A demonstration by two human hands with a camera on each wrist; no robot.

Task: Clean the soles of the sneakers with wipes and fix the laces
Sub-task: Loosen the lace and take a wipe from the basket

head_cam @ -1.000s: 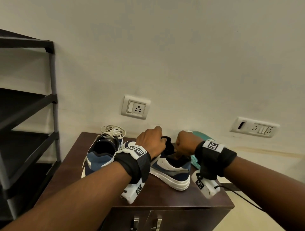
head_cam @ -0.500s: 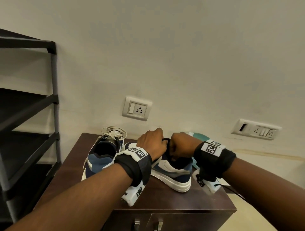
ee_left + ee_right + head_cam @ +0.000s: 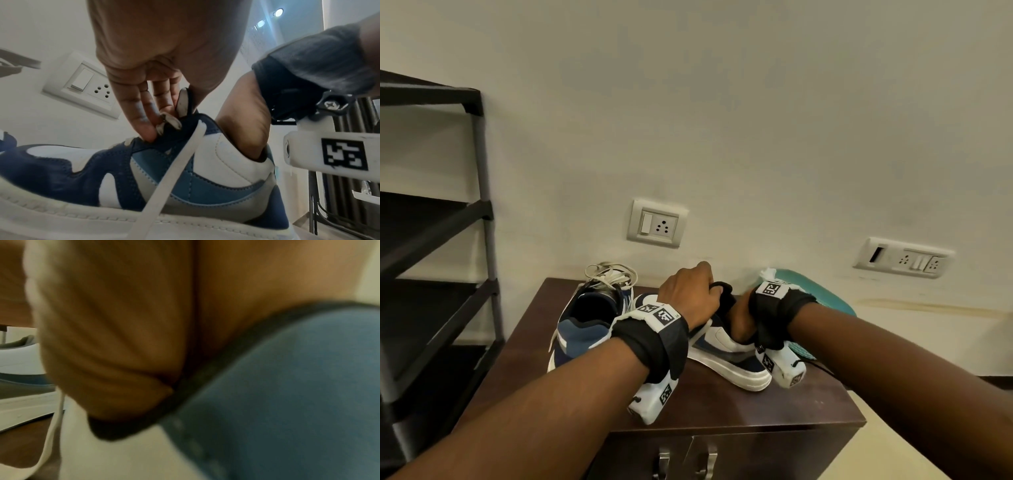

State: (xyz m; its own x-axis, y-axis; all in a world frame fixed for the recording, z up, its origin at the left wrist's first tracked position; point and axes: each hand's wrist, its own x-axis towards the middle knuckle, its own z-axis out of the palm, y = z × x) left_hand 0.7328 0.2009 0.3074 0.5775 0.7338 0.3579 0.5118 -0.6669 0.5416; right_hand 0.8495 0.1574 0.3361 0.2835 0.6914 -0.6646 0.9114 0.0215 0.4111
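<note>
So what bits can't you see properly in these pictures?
- Right hand fingers: inside the near sneaker; head view shows only the wrist, the right wrist view is blurred.
- Near sneaker's toe: head view, hidden behind the left hand.
- Far sneaker sole: faces the cabinet top.
- Teal thing: mostly behind the right wrist, cannot tell what it is.

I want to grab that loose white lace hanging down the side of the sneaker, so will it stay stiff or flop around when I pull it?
Probably floppy: the white lace is flat and drapes loose down the sneaker. It looks light, so it should follow a pull easily. The left hand holds the tongue, so the sneaker likely won't slide.
</note>
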